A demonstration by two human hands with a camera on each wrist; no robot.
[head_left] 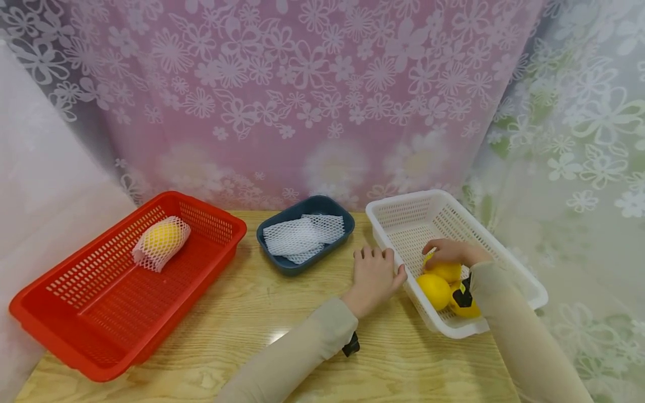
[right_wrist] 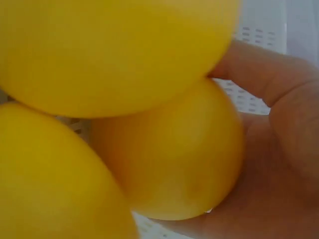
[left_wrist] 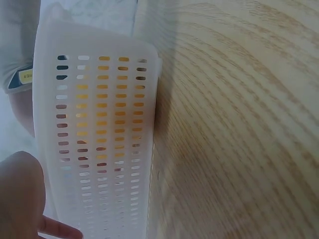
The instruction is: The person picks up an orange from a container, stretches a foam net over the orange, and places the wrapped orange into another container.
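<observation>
Inside the white basket [head_left: 453, 330] at the right, my right hand [head_left: 450, 252] curls round a lemon [right_wrist: 174, 154], its thumb and palm on the fruit in the right wrist view. Two more lemons [head_left: 434, 291] lie close against it, partly covered by the wrist and its black camera. My left hand [head_left: 373, 280] holds the near left rim of that basket. In the left wrist view its thumb is at the rim and a finger [left_wrist: 60, 229] lies along the slotted outer wall. Yellow fruit shows through the slots.
A red basket [head_left: 181, 313] stands at the left with one yellow fruit in a white foam net [head_left: 162, 240]. Between the baskets, a dark blue tray [head_left: 289, 266] holds several white foam nets [head_left: 292, 236]. Floral curtains [head_left: 302, 112] hang behind the wooden table [head_left: 242, 336].
</observation>
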